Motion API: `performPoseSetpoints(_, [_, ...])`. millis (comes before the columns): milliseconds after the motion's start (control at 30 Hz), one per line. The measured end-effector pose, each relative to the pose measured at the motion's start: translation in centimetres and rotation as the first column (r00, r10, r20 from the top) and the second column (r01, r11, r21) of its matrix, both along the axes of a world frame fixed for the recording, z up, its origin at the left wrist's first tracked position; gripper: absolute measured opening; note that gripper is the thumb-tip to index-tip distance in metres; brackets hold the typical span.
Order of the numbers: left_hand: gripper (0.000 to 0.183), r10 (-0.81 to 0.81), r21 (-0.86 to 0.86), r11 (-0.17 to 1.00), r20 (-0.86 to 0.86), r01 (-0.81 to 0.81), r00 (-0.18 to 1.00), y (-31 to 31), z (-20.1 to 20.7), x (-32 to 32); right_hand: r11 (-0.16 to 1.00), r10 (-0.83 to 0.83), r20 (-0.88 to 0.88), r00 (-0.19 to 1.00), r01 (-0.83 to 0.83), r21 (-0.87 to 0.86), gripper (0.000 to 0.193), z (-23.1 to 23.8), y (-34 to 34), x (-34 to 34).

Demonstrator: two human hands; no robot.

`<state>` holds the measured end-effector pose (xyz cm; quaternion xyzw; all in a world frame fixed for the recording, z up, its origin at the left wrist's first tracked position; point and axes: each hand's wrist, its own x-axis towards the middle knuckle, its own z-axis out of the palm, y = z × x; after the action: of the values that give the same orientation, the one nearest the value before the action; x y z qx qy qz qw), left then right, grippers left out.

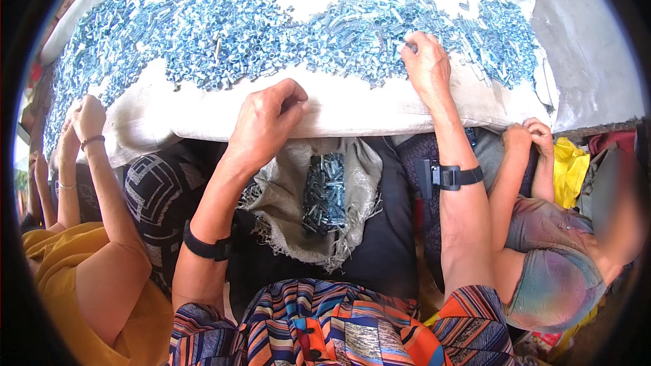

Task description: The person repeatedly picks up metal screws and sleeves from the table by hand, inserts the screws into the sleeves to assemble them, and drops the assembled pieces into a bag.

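A long heap of small bluish-silver metal tubes [258, 44] covers much of the pale cloth on the work surface. My right hand [428, 68] is over the heap's near edge, thumb and fingertips pinched on a small dark metal piece. My left hand [268, 118] is at the cloth's near edge, above my lap, its fingers curled closed. What it holds, if anything, is hidden by the fingers. Below and between my hands, an open woven sack [285, 230] with frayed edges rests in my lap, with many metal pieces [324, 193] inside.
A co-worker in a yellow top [108, 298] sits at my left, hands at the cloth's edge. Another, in a multicoloured top [553, 285], sits close at my right, hands near the cloth's edge. Beyond is a yellow bag [571, 166]. Black straps band both my forearms.
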<state>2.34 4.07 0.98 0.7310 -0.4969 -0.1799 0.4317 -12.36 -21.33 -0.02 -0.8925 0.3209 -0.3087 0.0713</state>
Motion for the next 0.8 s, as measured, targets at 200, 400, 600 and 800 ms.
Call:
performPoseSetpoints(200, [0.012,0.133,-0.060,0.991,0.214,-0.123,0.968,-1.1,-1.1,1.1,0.993,0.002,0.111,0.994,-0.015,0.115,0.010,0.7,1.9,-0.5])
performPoseSetpoints(400, [0.016,0.218,-0.112,0.976,0.392,-0.189,0.894,-3.9,-1.2,1.2,0.793,-0.013,0.424,0.906,-0.249,0.556,0.007,0.3,5.5,-2.5])
performPoseSetpoints(600, [0.017,0.244,-0.048,0.965,0.533,-0.259,0.810,-6.0,-2.1,0.9,0.474,-0.140,0.610,0.780,-0.489,0.733,0.007,0.7,8.5,-3.5])
performPoseSetpoints(800, [0.012,0.235,-0.021,0.963,0.555,-0.269,0.798,-5.3,-2.2,0.7,0.191,-0.242,0.721,0.650,-0.696,0.692,0.004,-0.1,10.2,-3.6])
